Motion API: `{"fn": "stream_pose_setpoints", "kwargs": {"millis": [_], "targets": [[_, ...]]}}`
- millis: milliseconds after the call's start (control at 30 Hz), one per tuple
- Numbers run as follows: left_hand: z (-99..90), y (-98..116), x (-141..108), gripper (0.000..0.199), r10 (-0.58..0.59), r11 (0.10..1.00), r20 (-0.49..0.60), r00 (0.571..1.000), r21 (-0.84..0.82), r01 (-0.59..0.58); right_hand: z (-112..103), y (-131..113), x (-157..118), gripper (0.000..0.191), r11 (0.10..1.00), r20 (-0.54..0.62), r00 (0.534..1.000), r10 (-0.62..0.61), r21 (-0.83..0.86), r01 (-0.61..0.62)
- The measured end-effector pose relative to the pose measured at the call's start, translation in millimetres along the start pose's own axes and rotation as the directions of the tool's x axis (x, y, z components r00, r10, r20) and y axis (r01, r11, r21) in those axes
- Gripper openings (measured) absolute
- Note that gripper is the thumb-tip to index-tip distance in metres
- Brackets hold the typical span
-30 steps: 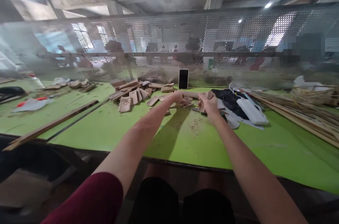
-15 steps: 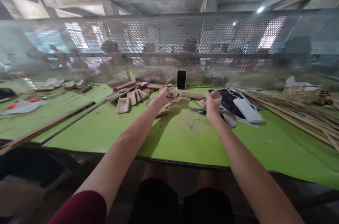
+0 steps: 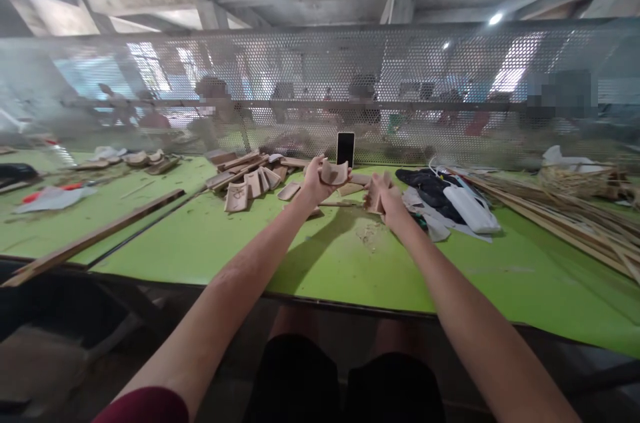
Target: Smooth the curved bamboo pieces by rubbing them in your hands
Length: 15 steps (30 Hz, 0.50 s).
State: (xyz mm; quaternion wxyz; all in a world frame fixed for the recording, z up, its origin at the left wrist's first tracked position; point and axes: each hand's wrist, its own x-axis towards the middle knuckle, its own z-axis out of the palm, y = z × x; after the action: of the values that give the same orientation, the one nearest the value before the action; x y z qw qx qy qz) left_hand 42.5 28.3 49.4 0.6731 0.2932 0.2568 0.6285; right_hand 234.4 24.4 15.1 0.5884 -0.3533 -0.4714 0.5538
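Both arms are reaching straight out over the green desk (image 3: 210, 243). The left hand (image 3: 314, 182) is lifting and gripping a curved wooden piece (image 3: 334, 173) above the scattered wood pile (image 3: 250, 178). The right hand (image 3: 384, 196) is closing around what is probably another wooden piece (image 3: 374, 195), low beside the dark cloth (image 3: 430, 186).

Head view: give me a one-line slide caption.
Left hand lifts a curved wooden piece over the green table; right hand grips another beside the upright phone.

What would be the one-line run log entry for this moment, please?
left hand: holds curved wooden piece | right hand: holds wooden piece | surface: green table | behind: phone upright
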Motion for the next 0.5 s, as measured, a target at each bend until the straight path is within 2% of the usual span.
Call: {"fn": "stream_pose_setpoints", "kwargs": {"millis": [133,233,333,433,500], "targets": [[16.5,-7,-16,0.027,-0.032,0.986,-0.017,0.999,0.166,0.034,16,8,-11,0.052,0.999,0.024,1.0,0.015,-0.042,-0.014],[13.7,-8,-25,0.021,0.044,0.93,0.061,0.997,0.363,-0.063,21,9,-14,0.055,0.999,0.008,1.0,-0.004,-0.05,0.004],[4.6,-16,-30,0.036,0.146,0.805,0.198,0.969,0.546,-0.232,19,10,-15,0.056,0.993,0.007,0.999,-0.052,-0.102,0.052],[-2.0,-29,-30,0.047,0.253,0.642,0.224,0.941,0.689,-0.336,16,13,-14,0.059,0.987,0.047,0.996,-0.082,-0.136,0.088],[-4.5,-37,-28,0.051,0.276,0.593,0.235,0.932,0.721,-0.358,15,14,-13,0.062,0.983,0.089,0.992,-0.093,-0.151,0.105]]}}
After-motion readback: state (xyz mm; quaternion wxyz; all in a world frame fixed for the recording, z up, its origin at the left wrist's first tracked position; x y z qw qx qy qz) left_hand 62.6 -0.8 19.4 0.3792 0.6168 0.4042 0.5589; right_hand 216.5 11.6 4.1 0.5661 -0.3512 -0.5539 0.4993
